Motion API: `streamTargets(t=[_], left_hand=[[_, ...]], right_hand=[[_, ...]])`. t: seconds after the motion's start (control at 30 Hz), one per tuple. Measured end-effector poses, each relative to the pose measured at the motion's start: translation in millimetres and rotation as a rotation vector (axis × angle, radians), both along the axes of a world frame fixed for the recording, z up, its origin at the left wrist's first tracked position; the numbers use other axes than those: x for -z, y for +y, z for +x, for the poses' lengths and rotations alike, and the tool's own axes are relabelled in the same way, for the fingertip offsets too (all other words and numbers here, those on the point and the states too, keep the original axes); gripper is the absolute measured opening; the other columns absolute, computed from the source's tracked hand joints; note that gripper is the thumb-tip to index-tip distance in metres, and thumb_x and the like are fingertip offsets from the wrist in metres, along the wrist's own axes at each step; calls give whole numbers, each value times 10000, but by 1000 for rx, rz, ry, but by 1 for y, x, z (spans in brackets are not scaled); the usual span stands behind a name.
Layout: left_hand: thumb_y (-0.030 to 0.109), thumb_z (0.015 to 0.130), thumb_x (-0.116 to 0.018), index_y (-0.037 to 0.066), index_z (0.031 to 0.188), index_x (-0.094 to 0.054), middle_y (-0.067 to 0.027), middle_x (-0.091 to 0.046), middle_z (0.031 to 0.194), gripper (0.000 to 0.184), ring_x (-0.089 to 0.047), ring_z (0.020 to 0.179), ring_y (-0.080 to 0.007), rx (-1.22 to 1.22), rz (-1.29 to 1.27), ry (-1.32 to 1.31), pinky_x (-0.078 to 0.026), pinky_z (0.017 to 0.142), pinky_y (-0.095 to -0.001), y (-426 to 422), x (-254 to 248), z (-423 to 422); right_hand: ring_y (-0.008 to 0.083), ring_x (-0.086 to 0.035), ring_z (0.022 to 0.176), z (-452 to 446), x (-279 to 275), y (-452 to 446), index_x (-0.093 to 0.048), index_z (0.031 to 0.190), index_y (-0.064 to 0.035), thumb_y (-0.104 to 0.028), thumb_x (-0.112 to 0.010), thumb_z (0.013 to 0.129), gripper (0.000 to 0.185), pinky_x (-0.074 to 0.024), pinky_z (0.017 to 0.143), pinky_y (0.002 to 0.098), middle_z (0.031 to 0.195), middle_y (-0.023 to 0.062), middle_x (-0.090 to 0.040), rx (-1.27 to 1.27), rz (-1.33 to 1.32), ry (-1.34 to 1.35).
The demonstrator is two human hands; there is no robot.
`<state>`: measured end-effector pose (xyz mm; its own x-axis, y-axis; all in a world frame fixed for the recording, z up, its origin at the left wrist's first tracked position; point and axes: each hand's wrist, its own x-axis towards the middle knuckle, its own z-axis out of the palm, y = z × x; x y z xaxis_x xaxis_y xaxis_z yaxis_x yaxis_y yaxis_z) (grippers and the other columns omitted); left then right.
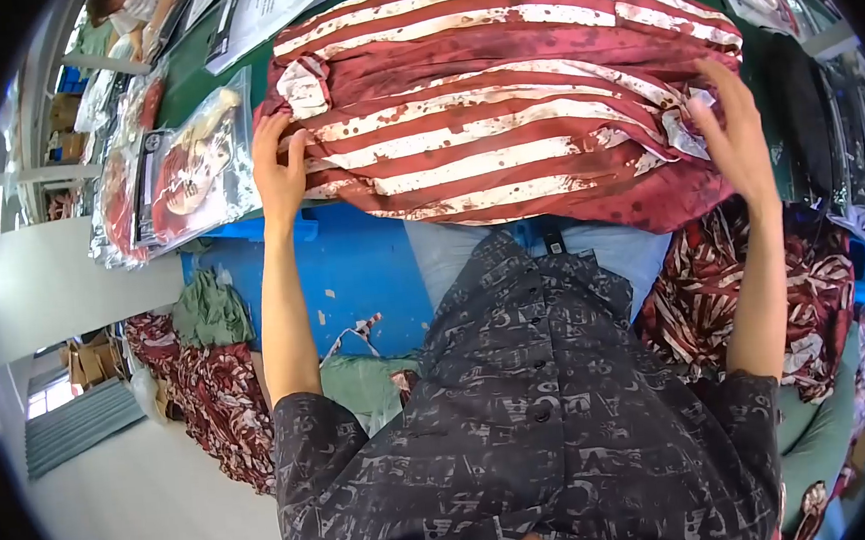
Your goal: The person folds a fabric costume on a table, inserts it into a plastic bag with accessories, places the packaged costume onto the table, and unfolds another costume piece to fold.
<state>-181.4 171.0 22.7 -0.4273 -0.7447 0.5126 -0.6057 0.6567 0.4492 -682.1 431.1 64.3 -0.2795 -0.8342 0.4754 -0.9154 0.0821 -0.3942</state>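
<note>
Mostly, one big striped cloth between two hands

So, the biggest thing is the green table (pixel 186 90). A red and white striped cloth (pixel 502 115) with dark spots lies across it, right in front of the person. It looks long and puffy, and its near edge bulges toward the person, maybe so both hands can reach it easily.

Heaps of crumpled cloth sit lower down: a right heap (pixel 805 284) by the right arm and a left heap (pixel 216 396) near the floor. Clear packs (pixel 195 176) crowd the table's left side, just beside the left hand, so that hand probably has little room to go sideways.

The left hand (pixel 277 165) is at the cloth's left end, thumb apart from the fingers. The right hand (pixel 742 143) is at the other end, thumb and fingers spread. Perhaps they sit there to keep both ends straight. I cannot tell how hard they press.

Smallest is a pale bunched patch (pixel 301 86) near the left hand.
</note>
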Motion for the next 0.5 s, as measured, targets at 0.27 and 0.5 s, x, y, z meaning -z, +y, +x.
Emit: streamTargets(t=[0.27, 0.5], left_hand=[[113, 893, -662, 12, 958, -658, -134, -650, 1204, 121, -563, 1144, -297, -59, -176, -142, -416, 986, -380, -19, 5, -14], [143, 857, -706, 41, 895, -654, -89, -673, 1130, 121, -557, 1036, -304, -116, -412, -84, -437, 895, -407, -34, -3, -46]], right_hand=[[370, -581, 1041, 1, 42, 2, -647, 1054, -26, -254, -681, 862, 300, -462, 869, 410, 996, 190, -648, 113, 228, -57], [352, -636, 922, -7, -11, 5, -639, 1044, -24, -242, -685, 866, 285, -504, 750, 455, 968, 164, -662, 294, 213, -34]])
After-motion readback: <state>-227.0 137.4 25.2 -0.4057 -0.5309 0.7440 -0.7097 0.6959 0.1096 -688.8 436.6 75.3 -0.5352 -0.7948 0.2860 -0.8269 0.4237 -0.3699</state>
